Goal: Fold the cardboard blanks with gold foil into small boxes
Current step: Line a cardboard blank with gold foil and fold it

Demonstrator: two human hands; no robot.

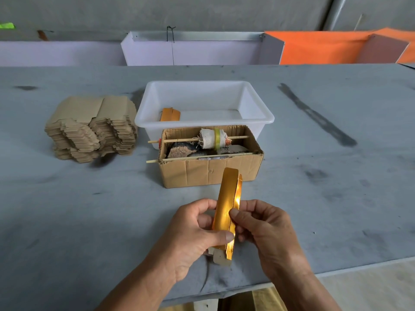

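A long cardboard blank with gold foil (226, 207) stands nearly on edge above the table's near side, partly folded along its length, its plain cardboard end pointing toward me. My left hand (190, 234) grips its left side, thumb pressed across the foil near the lower end. My right hand (267, 230) pinches its right side, thumb on the foil face and fingers behind. A stack of flat brown blanks (89, 129) lies at the far left. One folded gold piece (170, 114) lies inside the white plastic tub (258, 122).
An open brown carton (208, 171) sits just beyond my hands, crossed by two wooden sticks and holding a cloth-wrapped roll (214, 138) and dark lumps. The grey table (336, 176) ends close to my body. White and orange panels stand behind it.
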